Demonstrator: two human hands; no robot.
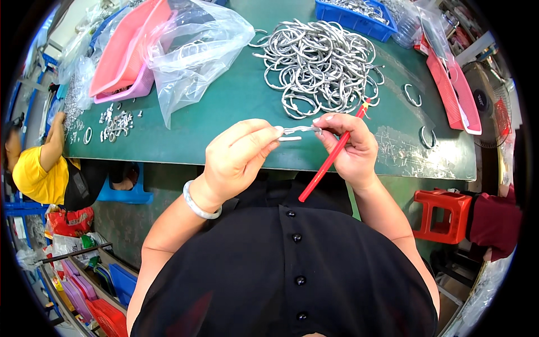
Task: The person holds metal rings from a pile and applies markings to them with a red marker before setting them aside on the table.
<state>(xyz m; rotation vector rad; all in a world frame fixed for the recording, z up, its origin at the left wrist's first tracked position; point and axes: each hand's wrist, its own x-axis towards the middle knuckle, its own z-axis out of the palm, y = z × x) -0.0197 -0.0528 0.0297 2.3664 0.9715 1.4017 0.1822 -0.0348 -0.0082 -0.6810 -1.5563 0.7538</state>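
My left hand (238, 154) pinches one side of an open silver bangle (297, 130) over the table's near edge. On the bangle's other side, the thumb and fingers of my right hand (351, 146) are closed on it. A red pencil (328, 161) also sits in my right hand, slanting across the fingers with its tip up toward the pile. Just beyond my hands lies a large heap of silver bangles (320, 62). Two more open bangles, one farther (412, 95) and one nearer (428, 137), lie apart to the right. My fingertips partly hide the held bangle's ends.
On the green table (224, 135) stand a pink basin (129, 48), a clear plastic bag (199, 62) and a blue tray (356, 19). Small metal pieces (117, 124) lie at left. A red basket (455, 92) and fan stand right. A person in yellow (36, 171) works at left; a red stool (443, 216) is at right.
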